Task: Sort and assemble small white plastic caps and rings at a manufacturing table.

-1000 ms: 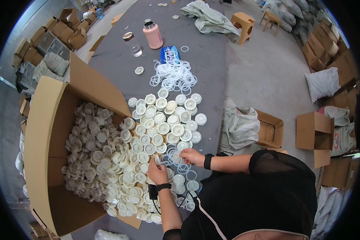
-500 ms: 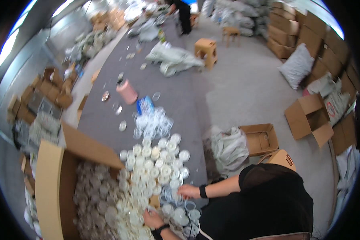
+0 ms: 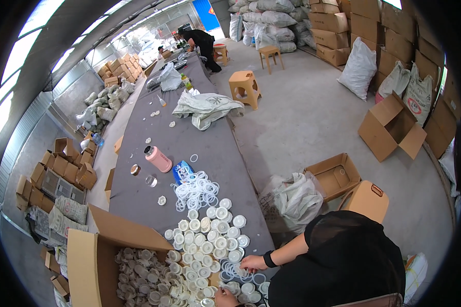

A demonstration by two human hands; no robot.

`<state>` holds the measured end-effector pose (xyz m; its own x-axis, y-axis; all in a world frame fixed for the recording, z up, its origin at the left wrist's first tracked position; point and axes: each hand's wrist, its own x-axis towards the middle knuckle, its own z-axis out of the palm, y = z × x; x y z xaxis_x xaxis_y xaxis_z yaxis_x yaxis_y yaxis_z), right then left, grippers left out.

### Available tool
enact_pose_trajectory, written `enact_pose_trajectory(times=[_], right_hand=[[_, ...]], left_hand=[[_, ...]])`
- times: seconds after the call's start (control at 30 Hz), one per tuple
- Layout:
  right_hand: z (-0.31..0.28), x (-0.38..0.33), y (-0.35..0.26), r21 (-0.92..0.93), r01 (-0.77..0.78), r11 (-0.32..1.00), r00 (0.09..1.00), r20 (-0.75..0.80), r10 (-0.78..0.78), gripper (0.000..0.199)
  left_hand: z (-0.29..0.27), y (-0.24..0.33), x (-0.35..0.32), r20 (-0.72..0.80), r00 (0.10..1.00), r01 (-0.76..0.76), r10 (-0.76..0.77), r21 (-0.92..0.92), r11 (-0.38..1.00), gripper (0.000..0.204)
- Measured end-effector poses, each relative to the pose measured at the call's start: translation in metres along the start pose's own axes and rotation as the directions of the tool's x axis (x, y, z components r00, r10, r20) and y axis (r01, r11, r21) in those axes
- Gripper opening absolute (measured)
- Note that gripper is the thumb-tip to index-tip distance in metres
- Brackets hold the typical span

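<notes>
My right hand (image 3: 253, 263) is closed, its fingertips pinched over a small pile of white plastic rings (image 3: 231, 271) at the table's near edge. What sits in that pinch is too small to make out. Lower in the picture, my left hand (image 3: 225, 297) also has its fingers drawn together, beside a heap of whitish round plastic caps (image 3: 200, 256); what it holds is unclear. The caps run from the table into a tipped cardboard box (image 3: 84, 266) on the left. Beyond them lies a larger pile of white rings (image 3: 197, 190).
A pink bottle (image 3: 158, 159), a blue packet (image 3: 182, 171) and a pale woven sack (image 3: 206, 109) lie along the grey-covered table (image 3: 225, 158). Right of it stand an orange stool (image 3: 245, 88) and open cartons (image 3: 338, 176). Another person (image 3: 202, 45) bends over the far end.
The whole view has shifted, bringing more of the far room into sight, and it is sharper. Both hands stay by the caps and rings, fingers still closed.
</notes>
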<state>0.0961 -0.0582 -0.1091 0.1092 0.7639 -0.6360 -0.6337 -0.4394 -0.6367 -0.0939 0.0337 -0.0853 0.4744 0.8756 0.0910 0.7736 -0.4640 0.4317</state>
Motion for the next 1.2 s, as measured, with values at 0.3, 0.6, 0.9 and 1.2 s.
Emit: enact_pose_trajectory(times=[0.3,0.6,0.9,1.2], right_hand=[[-0.004,0.006,0.011,-0.019,-0.025,1.000,0.997,0.075,0.027,0.018],[0.001,0.005,0.019,-0.075,-0.040,0.996,0.996,0.075,0.045,0.019],[0.038,-0.026,-0.025,0.196,0.112,0.974,0.972,0.183,-0.148,0.013],[0.059,-0.057,-0.059,0.341,0.163,0.926,0.910,0.312,-0.275,0.017]], left_hand=[[-0.030,0.002,-0.003,-0.211,0.970,0.131,-0.117,0.054,0.990,0.026],[-0.042,0.003,-0.015,-0.270,0.940,-0.150,0.206,0.215,0.965,0.017],[-0.026,0.057,0.001,0.445,0.879,0.367,-0.171,-0.861,-0.352,0.009],[-0.048,0.097,0.003,0.380,0.864,0.243,-0.331,-0.889,-0.387,0.010]])
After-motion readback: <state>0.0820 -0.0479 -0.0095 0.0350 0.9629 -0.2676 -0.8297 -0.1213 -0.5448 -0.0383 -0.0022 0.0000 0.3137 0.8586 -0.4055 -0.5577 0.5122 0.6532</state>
